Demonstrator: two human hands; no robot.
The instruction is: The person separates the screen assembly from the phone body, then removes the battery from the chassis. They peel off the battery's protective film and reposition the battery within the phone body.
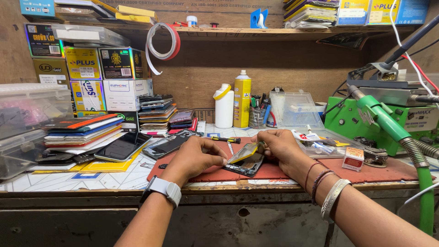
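Opened phone point(247, 165): laid on red mat point(283, 171) at counter point(91, 176) front edge. Yellow-tinted panel point(243, 152): tilted above phone, pinched by left hand point(194, 158) and right hand point(280, 147), fingers closed on opposite edges. Screwdriver point(225, 139): just behind.

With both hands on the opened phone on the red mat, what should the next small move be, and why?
Probably lift the raised panel a little further, slowly. It is tilted up off the phone body, hinged along one edge, with the left hand pressing at the lower corner and the right hand pinching the upper end. Whether anything links the two parts cannot be seen.
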